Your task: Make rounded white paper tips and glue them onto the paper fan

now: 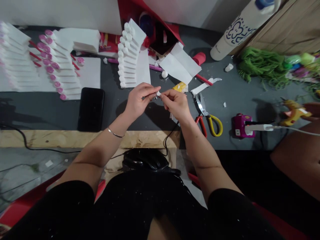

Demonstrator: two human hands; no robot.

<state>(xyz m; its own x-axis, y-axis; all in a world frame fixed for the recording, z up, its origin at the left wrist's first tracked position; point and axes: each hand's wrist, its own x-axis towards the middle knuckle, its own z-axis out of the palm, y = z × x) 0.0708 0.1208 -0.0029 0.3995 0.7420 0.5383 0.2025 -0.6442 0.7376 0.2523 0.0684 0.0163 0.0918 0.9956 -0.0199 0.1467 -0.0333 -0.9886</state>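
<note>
Over the grey table, my left hand (139,100) and my right hand (177,104) meet at the fingertips. Both are closed in a pinch on a small white paper piece (158,94), mostly covered by the fingers. Just behind my right hand lies a yellow object (180,87), partly hidden. Shears (203,108) with one red and one yellow handle rest to its right. A white ball (164,74) and folded white paper sheets (176,65) are beyond my hands. A fan of white-tipped paper pieces (128,60) lies beyond my left hand.
At left are pink-tipped paper fans (58,71) and a black phone-like slab (91,109). A white bottle (237,31) stands back right, near green strings (255,65). A purple plug adapter (242,126) sits at right. Another person's hand (313,111) is by a yellow glue gun (295,111).
</note>
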